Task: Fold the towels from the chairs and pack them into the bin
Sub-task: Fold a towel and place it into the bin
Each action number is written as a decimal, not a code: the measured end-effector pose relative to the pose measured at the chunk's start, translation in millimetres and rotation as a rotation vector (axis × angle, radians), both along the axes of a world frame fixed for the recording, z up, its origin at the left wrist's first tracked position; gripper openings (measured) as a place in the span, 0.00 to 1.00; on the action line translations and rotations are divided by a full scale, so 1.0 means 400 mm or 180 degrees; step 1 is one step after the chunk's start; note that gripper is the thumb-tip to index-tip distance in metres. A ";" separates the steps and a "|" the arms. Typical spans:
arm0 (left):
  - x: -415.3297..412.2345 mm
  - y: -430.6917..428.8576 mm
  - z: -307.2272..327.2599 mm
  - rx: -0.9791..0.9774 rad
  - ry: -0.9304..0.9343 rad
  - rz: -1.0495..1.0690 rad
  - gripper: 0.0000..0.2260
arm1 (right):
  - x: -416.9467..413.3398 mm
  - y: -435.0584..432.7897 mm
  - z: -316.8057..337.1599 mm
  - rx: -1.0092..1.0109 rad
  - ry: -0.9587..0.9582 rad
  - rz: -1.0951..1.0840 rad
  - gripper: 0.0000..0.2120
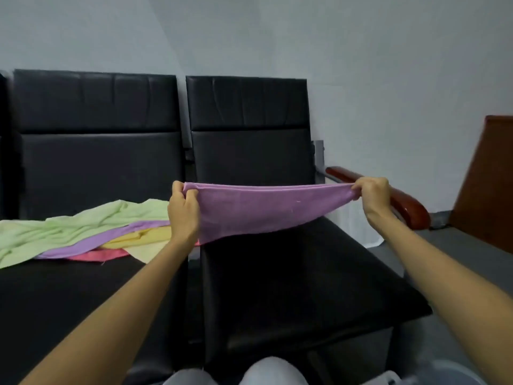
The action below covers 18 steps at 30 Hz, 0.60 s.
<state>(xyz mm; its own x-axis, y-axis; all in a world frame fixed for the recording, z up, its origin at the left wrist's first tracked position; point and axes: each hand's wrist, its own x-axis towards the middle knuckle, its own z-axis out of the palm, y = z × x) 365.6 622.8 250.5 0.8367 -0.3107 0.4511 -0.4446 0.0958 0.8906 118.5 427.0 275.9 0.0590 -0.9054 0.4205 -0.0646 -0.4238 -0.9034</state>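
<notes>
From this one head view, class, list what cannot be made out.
1. Head view: the number of towels on the left black chair; the light green towel overlaps them, cut by the left edge.
2. Head view: the gripped corners of the pinkish-purple cloth towel; the left hand and right hand cover them.
3. Head view: the pale rounded object, bottom right; blurred and cut by the bottom edge.

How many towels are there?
5: the purple towel held by left hand and right hand; green towel, lilac towel, yellow towel and pink towel piled on the left chair. Others may be hidden.
</notes>
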 end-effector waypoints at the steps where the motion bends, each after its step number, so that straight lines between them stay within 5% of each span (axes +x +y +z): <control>1: -0.010 0.013 -0.046 0.0049 0.0126 0.0052 0.12 | -0.013 0.013 -0.044 0.0084 0.0108 0.0030 0.07; 10: 0.001 0.059 -0.295 0.1266 0.0104 0.0499 0.15 | -0.035 0.063 -0.294 0.1076 0.0773 0.0846 0.07; 18: 0.132 -0.120 -0.290 0.1142 0.0218 0.0083 0.06 | 0.114 -0.136 -0.293 0.0862 0.1209 -0.0071 0.14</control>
<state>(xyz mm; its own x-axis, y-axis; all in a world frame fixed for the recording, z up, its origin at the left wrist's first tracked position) 418.2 574.7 134.3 0.8709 -0.4173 0.2597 -0.3809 -0.2388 0.8933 164.2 372.6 158.6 0.1423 -0.9824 0.1212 -0.4187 -0.1707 -0.8919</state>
